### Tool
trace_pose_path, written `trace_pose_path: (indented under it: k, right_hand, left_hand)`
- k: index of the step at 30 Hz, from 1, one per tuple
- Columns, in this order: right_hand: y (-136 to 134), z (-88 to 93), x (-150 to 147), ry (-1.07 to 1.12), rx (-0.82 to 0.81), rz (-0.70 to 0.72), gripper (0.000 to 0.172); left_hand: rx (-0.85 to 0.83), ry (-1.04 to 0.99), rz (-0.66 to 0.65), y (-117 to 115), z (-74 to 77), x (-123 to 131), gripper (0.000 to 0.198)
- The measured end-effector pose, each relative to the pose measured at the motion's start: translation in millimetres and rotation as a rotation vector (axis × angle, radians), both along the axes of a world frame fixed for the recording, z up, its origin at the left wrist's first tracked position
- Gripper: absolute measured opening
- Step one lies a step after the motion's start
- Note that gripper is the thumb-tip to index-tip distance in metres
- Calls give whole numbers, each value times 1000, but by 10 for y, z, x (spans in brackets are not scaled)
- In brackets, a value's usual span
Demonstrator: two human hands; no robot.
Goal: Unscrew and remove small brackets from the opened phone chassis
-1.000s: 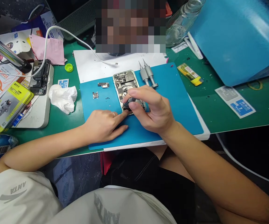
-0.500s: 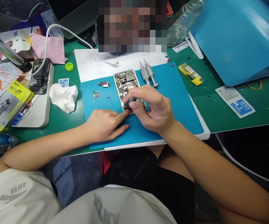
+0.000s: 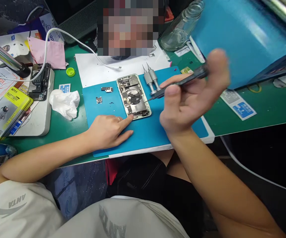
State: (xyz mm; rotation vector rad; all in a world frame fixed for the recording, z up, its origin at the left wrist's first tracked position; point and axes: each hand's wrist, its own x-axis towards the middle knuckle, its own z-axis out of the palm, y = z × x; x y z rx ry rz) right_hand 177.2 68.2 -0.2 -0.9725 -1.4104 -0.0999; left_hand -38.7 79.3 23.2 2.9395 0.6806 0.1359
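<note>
Tool (image 3: 188,80) (dark, slim, fine-tipped) gripped in right hand (image 3: 195,96); left hand (image 3: 107,131) loose, index finger on opened phone (image 3: 134,97).

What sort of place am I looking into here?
Probably a phone repair bench: an opened phone with its inner parts exposed lies on a blue mat, two grey thin-tipped drivers lie near it, and the right hand holds a dark, thin-tipped tool.

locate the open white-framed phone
In the head view, the phone lies on the blue mat, left of the two grey screwdrivers, with the left hand at its near left corner.
</note>
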Motion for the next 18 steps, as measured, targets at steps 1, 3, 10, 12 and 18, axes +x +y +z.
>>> trace_pose_path:
  k: [1,3,10,12,18]
  right_hand:
    - [8,-10,38,48,1,-36,52]
    - [23,-50,119,131,-24,-95,51]
    - [134,-25,435,-45,-371,-151,41]
    - [214,28,554,-159,-468,-193,39]
    - [461,-213,847,-345,-513,-328,36]
  left_hand:
    - [2,1,-2,1,-3,-1,51]
    - [0,1,-4,3,-3,-3,51]
    - [-16,5,-1,6,8,-7,51]
    - [-19,3,0,9,7,-7,51]
    - [-27,-5,-1,14,7,-11,50]
